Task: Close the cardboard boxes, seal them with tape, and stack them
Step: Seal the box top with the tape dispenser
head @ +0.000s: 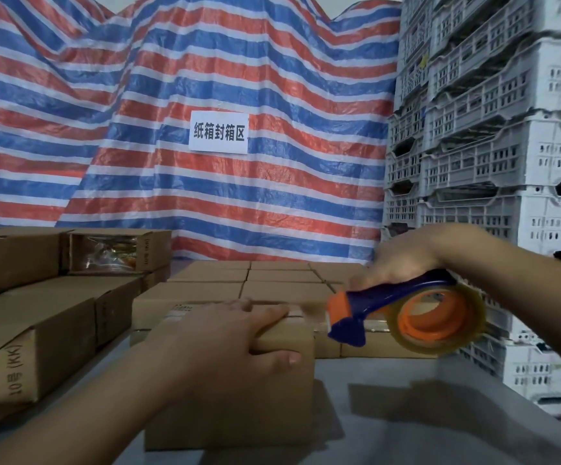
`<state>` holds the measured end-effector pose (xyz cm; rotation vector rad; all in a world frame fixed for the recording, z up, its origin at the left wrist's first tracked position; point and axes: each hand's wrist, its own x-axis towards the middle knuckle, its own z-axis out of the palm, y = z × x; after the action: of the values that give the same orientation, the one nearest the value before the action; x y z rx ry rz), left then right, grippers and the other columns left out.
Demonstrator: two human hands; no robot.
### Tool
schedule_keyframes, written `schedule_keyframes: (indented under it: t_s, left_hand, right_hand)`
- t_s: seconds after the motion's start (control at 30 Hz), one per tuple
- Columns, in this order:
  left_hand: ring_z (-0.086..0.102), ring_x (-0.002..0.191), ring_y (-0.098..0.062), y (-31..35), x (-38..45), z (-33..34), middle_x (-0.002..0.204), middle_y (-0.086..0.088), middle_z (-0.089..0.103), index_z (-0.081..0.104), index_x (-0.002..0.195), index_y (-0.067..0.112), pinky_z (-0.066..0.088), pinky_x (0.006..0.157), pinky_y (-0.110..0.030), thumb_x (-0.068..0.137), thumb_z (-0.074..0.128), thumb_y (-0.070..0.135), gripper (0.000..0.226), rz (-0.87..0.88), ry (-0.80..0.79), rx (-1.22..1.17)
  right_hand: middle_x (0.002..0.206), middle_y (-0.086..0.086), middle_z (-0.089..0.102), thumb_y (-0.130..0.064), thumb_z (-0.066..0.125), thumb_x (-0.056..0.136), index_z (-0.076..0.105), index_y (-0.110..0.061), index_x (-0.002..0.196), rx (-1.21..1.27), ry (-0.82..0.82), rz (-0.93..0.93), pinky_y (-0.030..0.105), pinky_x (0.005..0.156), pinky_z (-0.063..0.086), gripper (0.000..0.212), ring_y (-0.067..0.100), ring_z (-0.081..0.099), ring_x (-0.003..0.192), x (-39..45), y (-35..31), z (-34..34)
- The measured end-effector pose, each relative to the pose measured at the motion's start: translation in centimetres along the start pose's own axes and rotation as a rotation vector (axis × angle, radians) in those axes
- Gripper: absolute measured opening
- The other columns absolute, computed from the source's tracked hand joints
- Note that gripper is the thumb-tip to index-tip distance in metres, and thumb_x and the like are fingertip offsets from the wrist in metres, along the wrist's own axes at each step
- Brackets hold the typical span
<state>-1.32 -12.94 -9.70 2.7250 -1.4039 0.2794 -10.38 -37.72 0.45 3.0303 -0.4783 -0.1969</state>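
Observation:
A small brown cardboard box (239,411) stands on the grey table in front of me. My left hand (235,333) lies on its top, fingers along the far top edge and thumb down the front face. My right hand (403,260) grips the blue handle of a tape dispenser (389,310) with an orange hub and a clear tape roll (440,320). The dispenser's blade end is just right of the box's top right corner. Whether tape reaches the box I cannot tell.
Several closed boxes (262,283) lie in rows behind. More boxes (37,330), some open-ended, are piled at the left. White plastic crates (493,146) tower at the right. A striped tarp with a white sign (218,131) hangs behind. Grey table (389,414) lies at front right.

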Motion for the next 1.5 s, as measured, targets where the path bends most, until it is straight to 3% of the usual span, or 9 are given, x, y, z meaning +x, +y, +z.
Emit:
schedule_keyframes:
  t_s: [0.2,0.53,0.7,0.77,0.83,0.9,1.07,1.33,1.5]
  left_hand:
    - [0.042,0.13,-0.013,-0.3,0.3,0.3,0.154,0.014,0.029,0.006,0.145,0.06,0.037,0.095,-0.033,0.077,0.028,0.089,0.078,-0.019,-0.003,0.012]
    - [0.041,0.132,-0.013,0.0,0.2,0.2,0.154,0.015,0.032,0.007,0.142,0.063,0.038,0.098,-0.037,0.061,0.015,0.097,0.088,-0.049,0.027,0.036]
    - [0.028,0.143,-0.015,0.2,-0.1,-0.2,0.162,0.022,0.006,0.007,0.146,0.06,0.031,0.109,-0.043,0.074,0.031,0.09,0.081,-0.028,0.027,0.042]
    - [0.035,0.139,-0.01,0.6,-0.1,-0.7,0.158,0.021,0.021,0.022,0.148,0.052,0.033,0.106,-0.035,0.082,0.041,0.081,0.074,0.019,0.037,0.022]
    - [0.055,0.11,-0.002,1.0,0.3,-0.9,0.13,0.017,0.055,0.046,0.135,0.043,0.043,0.085,-0.021,0.086,0.048,0.071,0.056,0.072,0.054,-0.02]
    - [0.056,0.089,0.001,1.1,0.5,-0.8,0.106,0.016,0.062,0.051,0.125,0.039,0.039,0.066,-0.017,0.088,0.049,0.067,0.046,0.081,0.073,-0.061]
    - [0.05,0.12,-0.009,0.9,0.3,-0.4,0.148,0.015,0.041,0.009,0.148,0.052,0.034,0.082,-0.024,0.091,0.041,0.066,0.067,0.133,0.035,0.008]
    - [0.044,0.131,-0.012,0.8,0.3,-0.2,0.157,0.016,0.027,0.004,0.147,0.056,0.039,0.1,-0.034,0.09,0.036,0.073,0.068,0.126,0.032,0.059]
    - [0.037,0.138,-0.014,0.6,0.2,0.3,0.159,0.021,0.018,-0.001,0.142,0.063,0.038,0.102,-0.04,0.084,0.033,0.081,0.07,0.101,0.068,0.076]
  right_hand:
    - [0.071,-0.002,0.062,-0.077,0.047,0.084,0.065,-0.02,0.08,-0.203,0.14,0.071,0.029,0.057,0.042,0.06,0.016,0.057,0.058,-0.7,-4.2,-0.5]
    - [0.084,-0.001,0.056,-0.062,0.042,0.097,0.052,-0.021,0.08,-0.65,0.23,0.067,0.032,0.057,0.039,0.045,0.016,0.053,0.069,-2.0,-9.0,-1.4]
    - [0.085,0.001,0.059,-0.065,0.049,0.093,0.055,-0.02,0.081,-0.584,0.235,0.106,0.033,0.061,0.043,0.047,0.018,0.056,0.071,-2.7,-8.7,-3.7]
    - [0.084,0.002,0.061,-0.068,0.053,0.089,0.06,-0.02,0.086,-0.486,0.244,0.142,0.031,0.057,0.042,0.049,0.019,0.058,0.068,-3.5,-7.6,-5.0]
    - [0.083,0.003,0.063,-0.07,0.054,0.087,0.063,-0.019,0.09,-0.452,0.234,0.17,0.031,0.055,0.041,0.052,0.019,0.058,0.065,-3.7,-7.0,-5.5]
    - [0.081,0.002,0.062,-0.069,0.054,0.087,0.062,-0.018,0.089,-0.473,0.205,0.175,0.03,0.054,0.04,0.052,0.018,0.057,0.064,-3.3,-7.1,-4.8]
    - [0.085,0.002,0.06,-0.064,0.052,0.093,0.056,-0.018,0.085,-0.462,0.103,0.133,0.031,0.058,0.042,0.046,0.016,0.056,0.068,-1.8,-8.4,-1.8]
    - [0.092,0.001,0.056,-0.05,0.058,0.092,0.056,-0.027,0.099,-1.032,0.137,0.068,0.035,0.058,0.042,0.025,0.023,0.049,0.072,-0.3,-9.2,1.7]
    - [0.1,0.0,0.058,-0.062,0.037,0.098,0.058,-0.018,0.1,-0.515,0.311,0.108,0.037,0.072,0.042,0.049,0.022,0.054,0.084,0.4,-2.6,6.6]
